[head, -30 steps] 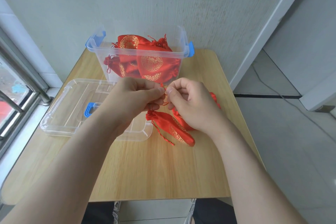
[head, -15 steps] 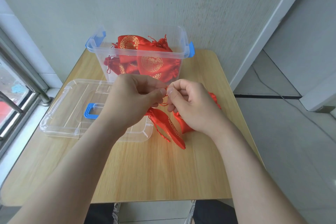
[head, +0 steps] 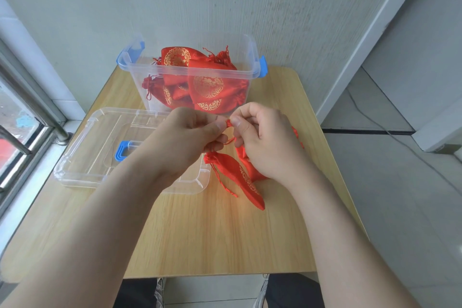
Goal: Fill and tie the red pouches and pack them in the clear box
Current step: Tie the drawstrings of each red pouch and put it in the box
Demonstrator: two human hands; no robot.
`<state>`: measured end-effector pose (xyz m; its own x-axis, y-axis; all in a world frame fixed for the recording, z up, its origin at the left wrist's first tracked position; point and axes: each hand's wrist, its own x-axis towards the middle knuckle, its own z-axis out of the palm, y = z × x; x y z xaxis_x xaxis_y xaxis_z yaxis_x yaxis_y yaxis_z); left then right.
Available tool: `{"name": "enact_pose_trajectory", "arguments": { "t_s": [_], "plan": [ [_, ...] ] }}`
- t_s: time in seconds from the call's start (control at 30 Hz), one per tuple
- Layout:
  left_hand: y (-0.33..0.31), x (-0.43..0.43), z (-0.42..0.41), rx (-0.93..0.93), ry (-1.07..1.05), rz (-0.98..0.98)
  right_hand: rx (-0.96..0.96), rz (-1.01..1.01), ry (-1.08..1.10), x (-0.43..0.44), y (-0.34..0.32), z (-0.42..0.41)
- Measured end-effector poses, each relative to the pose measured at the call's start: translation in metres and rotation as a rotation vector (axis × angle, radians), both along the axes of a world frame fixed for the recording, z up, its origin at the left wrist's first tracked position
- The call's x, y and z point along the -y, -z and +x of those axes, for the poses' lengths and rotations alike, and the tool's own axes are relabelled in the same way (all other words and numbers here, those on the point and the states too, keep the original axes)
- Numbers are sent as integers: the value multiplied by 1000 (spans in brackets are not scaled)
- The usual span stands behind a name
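At a wooden table [head: 212, 245], a packing job looks well past halfway: the left hand [head: 185, 140] and right hand [head: 265, 142] meet above it, the thumb and forefinger of each pressed together on the red cord [head: 228, 123] of a pouch [head: 240, 177], with the other fingers curled in; the pouch trails from the cord down and to the right, its neck gathered just under the left hand and its far corner resting on the table; it looks thin, and whether anything is inside cannot be told; more red cloth [head: 295, 132] shows under and just beside the right hand, though the hand hides whether that is one further pouch or several; behind the hands, against the wall [head: 225, 7], the clear box [head: 175, 73] stands open and holds a heap of packed pouches [head: 208, 86], gold medallions showing through its front side, piled up to about the rim; its lid [head: 82, 157] lies flat on the table to the left, blue handle [head: 122, 154] up, partly under the left wrist. By the look of it most of the work is done; what remains is to finish this tie, put the pouch in the box, and deal with whatever lies under the right hand.
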<state>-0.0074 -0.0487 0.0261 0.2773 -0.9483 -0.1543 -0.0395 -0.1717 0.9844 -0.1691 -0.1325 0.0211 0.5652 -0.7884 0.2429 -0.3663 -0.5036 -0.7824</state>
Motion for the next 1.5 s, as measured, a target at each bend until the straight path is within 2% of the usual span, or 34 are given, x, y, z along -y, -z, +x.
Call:
{"name": "enact_pose_trajectory", "arguments": {
  "t_s": [0.1, 0.3, 0.67, 0.83, 1.0, 1.2, 1.4, 1.5],
  "plan": [
    [-1, 0, 1, -190, 6, 33, 37, -80, 13, -2, -2, 1],
    [0, 1, 4, -317, -51, 35, 105, -253, 14, -7, -6, 2],
    [-2, 1, 6, -231, -101, 89, 16, -261, -5, -7, -4, 2],
    [-6, -2, 9, -210, -51, 94, -39, -223, -42, -5, -6, 1],
    [-9, -4, 7, -170, 17, 40, 39, -71, -81, -4, -8, -1],
    [-6, -2, 6, -94, 14, 62, 84, 64, -53, -3, -8, -4],
    [-10, -1, 4, -63, -29, 15, 70, 67, 24, 0, -4, -4],
    [-11, -2, 1, -121, -24, -28, 74, 25, 83, 2, -1, -2]
  ]
}}
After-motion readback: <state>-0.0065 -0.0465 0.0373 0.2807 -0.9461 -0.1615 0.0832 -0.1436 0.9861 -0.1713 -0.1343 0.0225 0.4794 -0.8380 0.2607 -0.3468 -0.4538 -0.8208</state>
